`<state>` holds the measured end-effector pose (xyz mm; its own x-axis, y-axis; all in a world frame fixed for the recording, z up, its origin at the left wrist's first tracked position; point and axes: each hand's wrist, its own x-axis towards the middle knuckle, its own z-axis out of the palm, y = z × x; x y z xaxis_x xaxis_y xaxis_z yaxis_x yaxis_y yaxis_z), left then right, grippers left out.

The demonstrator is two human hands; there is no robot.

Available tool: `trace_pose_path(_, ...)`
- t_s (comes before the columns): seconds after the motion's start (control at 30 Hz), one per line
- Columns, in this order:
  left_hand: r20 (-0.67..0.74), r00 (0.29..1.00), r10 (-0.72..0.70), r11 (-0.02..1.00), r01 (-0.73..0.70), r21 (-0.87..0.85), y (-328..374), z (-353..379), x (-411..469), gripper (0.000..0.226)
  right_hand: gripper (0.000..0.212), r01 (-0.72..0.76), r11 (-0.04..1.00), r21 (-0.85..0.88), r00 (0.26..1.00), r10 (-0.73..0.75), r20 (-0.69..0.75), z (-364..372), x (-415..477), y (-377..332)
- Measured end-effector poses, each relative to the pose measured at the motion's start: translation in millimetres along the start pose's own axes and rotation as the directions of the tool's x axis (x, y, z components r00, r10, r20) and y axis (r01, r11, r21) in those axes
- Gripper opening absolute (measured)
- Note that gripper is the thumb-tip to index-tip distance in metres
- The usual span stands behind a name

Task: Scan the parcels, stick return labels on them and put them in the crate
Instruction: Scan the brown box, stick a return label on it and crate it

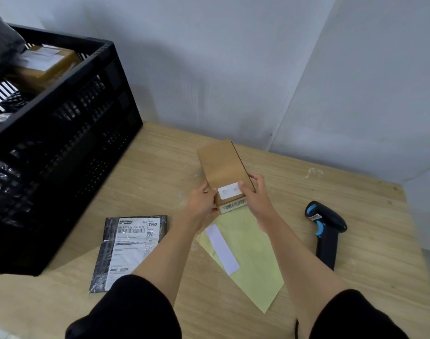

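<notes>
A flat brown cardboard parcel (223,167) is held tilted above the table's middle, a barcode strip on its near edge. My left hand (201,201) grips its near-left corner. My right hand (255,196) holds the near-right side, thumb pressing on a small white label (228,191) on the top face. Below lies a yellow backing sheet (253,260) with one white label (222,249) on it. A black plastic mailer (130,250) with a printed shipping label lies to the left. The black crate (69,118) stands at the left with parcels inside.
A black and blue barcode scanner (327,228) lies on the wooden table (370,265) to the right. Grey walls close the back and the right side. A brown box (42,66) and black bags sit in the crate.
</notes>
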<state>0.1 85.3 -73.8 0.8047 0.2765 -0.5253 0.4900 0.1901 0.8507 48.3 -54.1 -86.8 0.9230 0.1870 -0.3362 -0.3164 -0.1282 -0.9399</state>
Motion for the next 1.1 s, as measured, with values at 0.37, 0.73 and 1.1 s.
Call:
trace_pose_path(0.37,-0.214,0.857,0.469,0.866,-0.399,0.302,91.0,-78.7,-45.0,0.030,0.029,0.022,0.982,0.187,1.000,-0.023,0.001,57.2,-20.8,-106.1)
trace_pose_path(0.73,-0.357,0.650,0.671,0.741,-0.576,0.344,203.1,-286.2,-111.5,0.010,0.038,0.094,0.969,0.229,0.944,-0.160,0.290,262.0,-54.4,-233.5)
trace_pose_path(1.1,-0.449,0.481,0.753,0.608,-0.245,0.755,185.6,-493.0,-103.9,0.023,0.048,-0.011,0.952,0.307,0.996,-0.018,0.089,396.3,-55.1,-257.8)
